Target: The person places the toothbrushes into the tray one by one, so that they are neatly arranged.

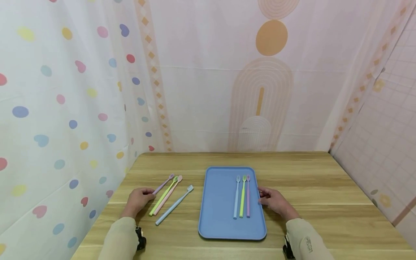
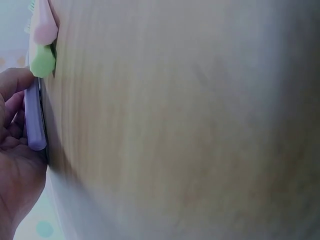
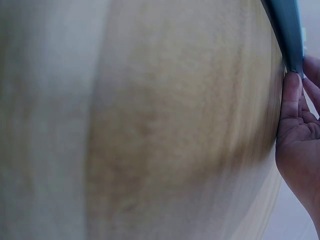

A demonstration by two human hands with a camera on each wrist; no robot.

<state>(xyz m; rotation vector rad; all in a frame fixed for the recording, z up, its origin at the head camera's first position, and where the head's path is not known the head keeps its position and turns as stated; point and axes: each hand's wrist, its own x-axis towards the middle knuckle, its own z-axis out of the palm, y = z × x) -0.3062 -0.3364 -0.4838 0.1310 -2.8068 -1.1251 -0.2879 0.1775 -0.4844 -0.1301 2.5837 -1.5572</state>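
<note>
At the left, my left hand (image 1: 139, 199) pinches the handle of a purple toothbrush (image 1: 159, 188), whose head points away from me. In the left wrist view the thumb lies against this purple handle (image 2: 35, 117). Beside it on the table lie a green toothbrush (image 1: 161, 199), a pink toothbrush (image 1: 165, 198) and, a little apart, a light blue toothbrush (image 1: 173, 206). My right hand (image 1: 275, 201) holds the right rim of a blue tray (image 1: 217, 202), thumb and finger at its edge. On the tray, side by side, lie another light blue (image 1: 236, 200), green (image 1: 242, 200) and purple toothbrush (image 1: 248, 200).
The wood-grain table (image 1: 325, 202) extends behind and to the right of the tray. A dotted curtain (image 1: 81, 108) hangs along the left, a patterned curtain (image 1: 201, 90) at the back, and a checked cloth (image 1: 390, 144) on the right.
</note>
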